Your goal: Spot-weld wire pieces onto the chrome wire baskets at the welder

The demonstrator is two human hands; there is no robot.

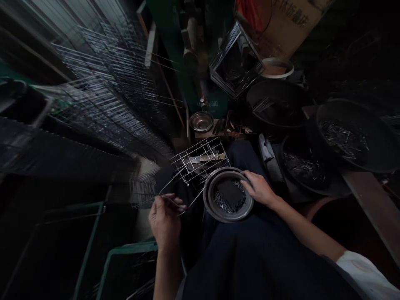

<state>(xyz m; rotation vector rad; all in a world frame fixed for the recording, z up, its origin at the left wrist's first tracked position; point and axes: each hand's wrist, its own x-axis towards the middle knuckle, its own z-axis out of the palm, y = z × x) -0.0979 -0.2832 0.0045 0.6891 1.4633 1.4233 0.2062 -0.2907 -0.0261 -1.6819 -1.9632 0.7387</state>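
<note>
My left hand [165, 216] is closed on the near end of a wire rack [203, 160], a grid of thin metal rods slanting away over my lap. A round metal bowl [211, 208] rests on my right thigh, with small metal pieces [223, 203] around a dark patch inside. My right hand [258, 187] reaches over the bowl's right rim, its fingers bent together and the tips inside. Whether they pinch a piece or just the rim is hidden in shadow.
Ahead stands a green machine [215, 102] with a small metal dish [201, 121] below its rod. Stacked wire grids [103, 96] lean at left. Dark pans [375, 146] with metal pins are at right. A green-edged crate [131, 249] sits low at left.
</note>
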